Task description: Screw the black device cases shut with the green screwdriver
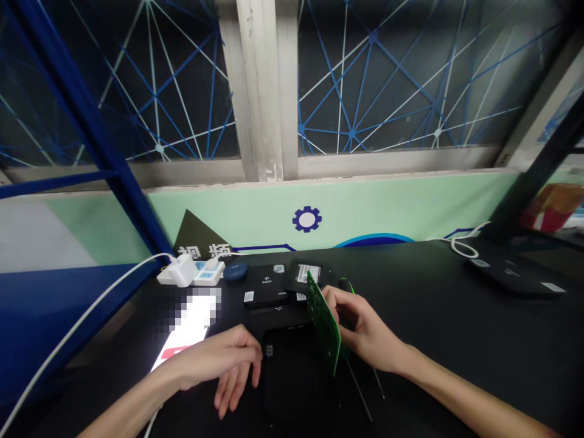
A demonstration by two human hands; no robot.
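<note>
My right hand (360,328) pinches a green circuit board (325,325) by its right side, holding it steeply tilted. Below and left of the board lies a shallow black plastic case (294,377) on the dark table. My left hand (237,365) rests beside the case's left edge, fingers loosely bent and apart, nothing visible in them. Two thin metal shafts (359,389) show beneath my right hand. A black and green handle (347,285) is partly hidden behind that hand; whether it joins a shaft I cannot tell.
Black boxes with labels (265,285) sit behind the case, near a dark blue oval object (235,271). A lit phone (189,328) lies left, by a power strip (210,274) with a white charger (182,271). Another black device (515,277) is far right.
</note>
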